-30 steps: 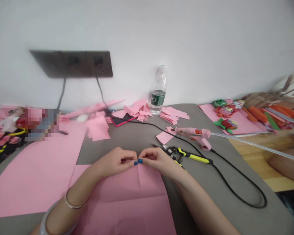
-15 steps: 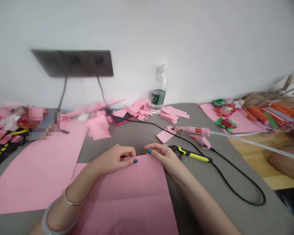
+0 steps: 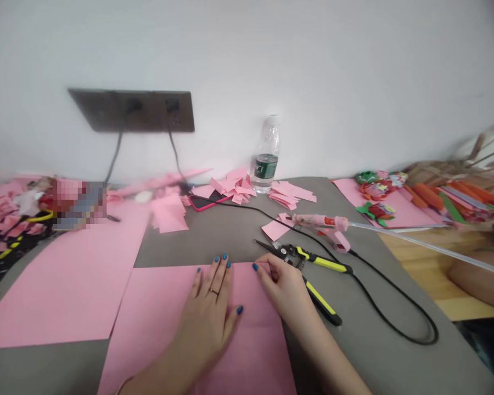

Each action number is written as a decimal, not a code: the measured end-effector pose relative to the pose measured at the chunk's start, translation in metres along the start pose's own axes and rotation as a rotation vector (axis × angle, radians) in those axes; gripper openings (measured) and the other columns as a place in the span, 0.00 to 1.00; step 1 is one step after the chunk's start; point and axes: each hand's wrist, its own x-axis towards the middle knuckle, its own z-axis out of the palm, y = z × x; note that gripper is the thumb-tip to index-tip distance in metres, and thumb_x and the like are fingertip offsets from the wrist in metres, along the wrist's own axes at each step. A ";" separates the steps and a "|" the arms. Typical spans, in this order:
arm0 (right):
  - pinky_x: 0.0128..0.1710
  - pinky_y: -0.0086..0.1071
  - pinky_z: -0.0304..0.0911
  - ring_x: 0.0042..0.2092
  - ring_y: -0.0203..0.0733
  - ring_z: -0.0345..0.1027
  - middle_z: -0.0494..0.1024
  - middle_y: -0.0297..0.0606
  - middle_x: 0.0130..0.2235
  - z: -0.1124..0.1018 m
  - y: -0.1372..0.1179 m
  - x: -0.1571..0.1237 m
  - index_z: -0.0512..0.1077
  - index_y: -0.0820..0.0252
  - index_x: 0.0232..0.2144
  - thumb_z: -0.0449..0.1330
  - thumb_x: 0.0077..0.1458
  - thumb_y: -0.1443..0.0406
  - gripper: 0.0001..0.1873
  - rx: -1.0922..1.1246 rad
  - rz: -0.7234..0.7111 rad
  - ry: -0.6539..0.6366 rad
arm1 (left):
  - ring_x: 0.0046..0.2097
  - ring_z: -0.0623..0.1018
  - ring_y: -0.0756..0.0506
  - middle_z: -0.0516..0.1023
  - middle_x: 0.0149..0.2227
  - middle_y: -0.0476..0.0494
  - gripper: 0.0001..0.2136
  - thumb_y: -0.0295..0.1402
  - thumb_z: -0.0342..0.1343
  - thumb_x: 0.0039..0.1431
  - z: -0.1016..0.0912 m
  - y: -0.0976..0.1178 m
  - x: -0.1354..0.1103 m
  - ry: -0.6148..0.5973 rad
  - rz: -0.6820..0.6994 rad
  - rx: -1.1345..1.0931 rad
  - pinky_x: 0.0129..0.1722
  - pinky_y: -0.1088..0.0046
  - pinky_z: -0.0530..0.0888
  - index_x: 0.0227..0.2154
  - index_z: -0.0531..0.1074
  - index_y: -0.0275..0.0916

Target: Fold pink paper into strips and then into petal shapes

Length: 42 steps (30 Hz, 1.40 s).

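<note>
Left hand (image 3: 206,318), right hand (image 3: 282,288) on creased pink paper sheet (image 3: 259,351)
Left fingers (image 3: 218,280) were spread flat; right fingers (image 3: 263,265) curled at its far edge, yellow-handled steel pliers (image 3: 321,263) just beyond.

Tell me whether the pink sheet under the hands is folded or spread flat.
Spread flat: the pink sheet lies on the grey mat, the left hand pressing it palm down, the right hand at its far edge.

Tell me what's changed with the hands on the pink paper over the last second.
The hands have parted from their pinch together. The left hand now lies flat on the pink sheet, fingers spread, and the right hand has moved rightward to the sheet's top right corner. The glue gun, phone and water bottle stayed put.
</note>
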 end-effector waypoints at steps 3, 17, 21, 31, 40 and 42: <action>0.26 0.30 0.58 0.26 0.41 0.67 0.72 0.34 0.23 -0.002 0.006 0.002 0.72 0.58 0.28 0.55 0.54 0.60 0.09 0.039 0.006 -0.043 | 0.67 0.63 0.33 0.62 0.68 0.28 0.29 0.39 0.45 0.70 0.005 0.000 -0.001 0.004 -0.012 0.009 0.61 0.49 0.61 0.69 0.51 0.28; 0.30 0.32 0.62 0.29 0.42 0.69 0.76 0.36 0.26 -0.009 0.009 0.005 0.74 0.59 0.27 0.62 0.53 0.56 0.12 0.241 0.059 -0.132 | 0.69 0.61 0.35 0.59 0.70 0.32 0.29 0.29 0.45 0.63 0.003 0.000 0.003 -0.073 -0.006 0.027 0.63 0.49 0.59 0.68 0.55 0.27; 0.31 0.33 0.64 0.31 0.44 0.71 0.78 0.37 0.27 -0.012 0.008 0.002 0.73 0.59 0.28 0.64 0.51 0.49 0.18 0.307 0.102 -0.154 | 0.69 0.61 0.35 0.59 0.70 0.31 0.29 0.29 0.45 0.63 0.002 0.000 0.002 -0.065 -0.014 0.012 0.63 0.49 0.59 0.68 0.54 0.28; 0.26 0.30 0.54 0.24 0.37 0.60 0.69 0.30 0.21 -0.018 0.004 -0.013 0.66 0.57 0.20 0.69 0.44 0.47 0.23 0.357 0.161 -0.209 | 0.68 0.62 0.34 0.60 0.69 0.30 0.28 0.29 0.45 0.64 0.003 0.000 0.001 -0.059 -0.015 0.009 0.63 0.48 0.60 0.67 0.57 0.27; 0.26 0.30 0.54 0.25 0.37 0.57 0.65 0.30 0.20 -0.019 0.010 -0.014 0.65 0.56 0.19 0.67 0.46 0.47 0.23 0.344 0.158 -0.197 | 0.68 0.62 0.34 0.60 0.69 0.29 0.28 0.29 0.45 0.64 0.002 0.000 0.002 -0.075 -0.007 0.011 0.62 0.47 0.60 0.66 0.57 0.26; 0.27 0.31 0.56 0.26 0.39 0.60 0.69 0.32 0.22 -0.020 0.009 -0.016 0.67 0.57 0.21 0.67 0.45 0.47 0.23 0.352 0.165 -0.210 | 0.69 0.62 0.34 0.60 0.69 0.30 0.29 0.29 0.46 0.64 0.003 0.001 0.002 -0.067 -0.016 -0.004 0.63 0.47 0.59 0.67 0.57 0.26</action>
